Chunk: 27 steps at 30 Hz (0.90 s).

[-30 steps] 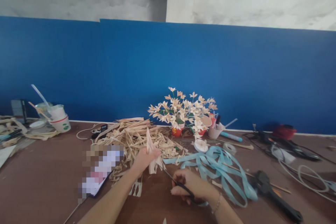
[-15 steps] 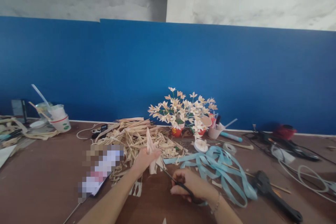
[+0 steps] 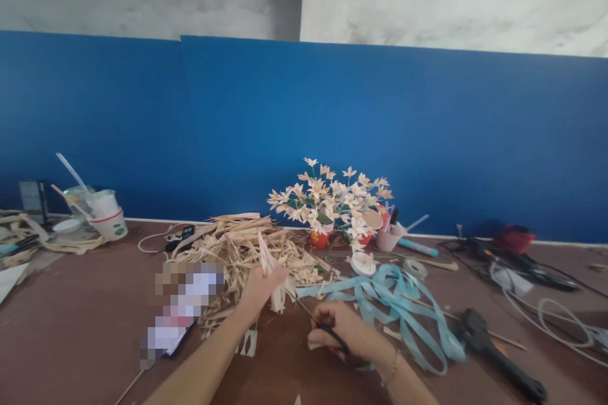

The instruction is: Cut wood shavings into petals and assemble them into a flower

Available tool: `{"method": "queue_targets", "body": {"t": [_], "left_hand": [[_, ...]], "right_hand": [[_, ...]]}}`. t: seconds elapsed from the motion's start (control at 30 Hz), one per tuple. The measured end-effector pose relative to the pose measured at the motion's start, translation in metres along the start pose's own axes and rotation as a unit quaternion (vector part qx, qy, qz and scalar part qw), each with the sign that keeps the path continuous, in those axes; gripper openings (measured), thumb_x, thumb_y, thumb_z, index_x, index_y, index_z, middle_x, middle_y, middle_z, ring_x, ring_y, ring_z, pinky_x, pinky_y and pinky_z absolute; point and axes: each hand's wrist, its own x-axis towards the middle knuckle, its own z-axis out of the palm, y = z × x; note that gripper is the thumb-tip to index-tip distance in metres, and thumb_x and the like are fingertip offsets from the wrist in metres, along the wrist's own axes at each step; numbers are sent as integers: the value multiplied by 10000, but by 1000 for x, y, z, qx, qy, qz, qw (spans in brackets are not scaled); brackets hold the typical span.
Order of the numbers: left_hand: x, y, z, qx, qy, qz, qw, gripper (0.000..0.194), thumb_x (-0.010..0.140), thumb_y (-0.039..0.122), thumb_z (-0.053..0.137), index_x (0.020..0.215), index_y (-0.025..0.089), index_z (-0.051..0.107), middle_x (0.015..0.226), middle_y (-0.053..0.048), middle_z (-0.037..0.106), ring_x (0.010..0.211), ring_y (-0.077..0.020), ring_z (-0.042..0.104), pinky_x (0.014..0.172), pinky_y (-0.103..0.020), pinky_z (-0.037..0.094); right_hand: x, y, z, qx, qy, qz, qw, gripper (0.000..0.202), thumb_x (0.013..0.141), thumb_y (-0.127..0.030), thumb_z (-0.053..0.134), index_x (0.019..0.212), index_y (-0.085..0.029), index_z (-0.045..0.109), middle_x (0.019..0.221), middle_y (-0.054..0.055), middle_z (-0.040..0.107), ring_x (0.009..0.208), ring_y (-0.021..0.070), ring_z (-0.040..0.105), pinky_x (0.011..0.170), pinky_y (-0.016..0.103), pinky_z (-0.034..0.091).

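Observation:
Closed around a pale dried husk piece (image 3: 278, 293), my left hand (image 3: 261, 291) keeps its pointed end up and its cut lower edge toward me. My right hand (image 3: 332, 328) grips a pair of dark-handled scissors (image 3: 327, 329), whose blades point up and left at the husk's lower right side. Whether the blades touch the husk is hard to tell. Behind my left hand lies a heap of dried husk strips (image 3: 237, 247). A small cut scrap (image 3: 248, 343) rests on the table below my left wrist.
Husk flowers (image 3: 327, 193) in small red pots stand at the back. Light blue ribbon (image 3: 408, 310) is tangled right of my hands, beside a black-handled tool (image 3: 498, 351). White cables (image 3: 555, 323) lie at far right. A phone-like object (image 3: 183, 313), partly blurred, lies left; paper cups (image 3: 109, 221) stand farther left.
My left hand has shifted slightly left, and the husk in it has tilted a little, its tip leaning left. My right hand stays nearly in place with the scissors.

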Motion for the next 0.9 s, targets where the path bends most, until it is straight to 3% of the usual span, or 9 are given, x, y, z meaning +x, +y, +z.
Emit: {"method": "queue_targets", "body": {"t": [0.47, 0.67, 0.9], "left_hand": [[-7, 4, 5, -43, 26, 10, 999, 330, 571, 421, 703, 657, 109, 636, 549, 0, 603, 500, -119, 509, 478, -213, 392], [-10, 5, 9, -65, 59, 9, 996, 358, 574, 459, 697, 632, 113, 624, 504, 16, 579, 466, -107, 488, 439, -201, 372], [-15, 6, 14, -80, 61, -2, 995, 400, 561, 497, 695, 515, 152, 500, 355, 75, 422, 299, -38, 309, 303, -164, 197]], "right_hand": [[0, -2, 0, -16, 16, -14, 1000, 291, 658, -397, 670, 716, -157, 515, 445, -80, 442, 351, 34, 335, 327, 136, 232], [5, 5, 3, -25, 51, -23, 998, 250, 676, -374, 656, 720, -164, 528, 435, -81, 443, 335, 37, 336, 315, 139, 230], [3, -2, 5, -4, 64, -26, 998, 292, 668, -411, 658, 701, -168, 499, 443, -89, 412, 333, 33, 329, 313, 141, 242]]}}
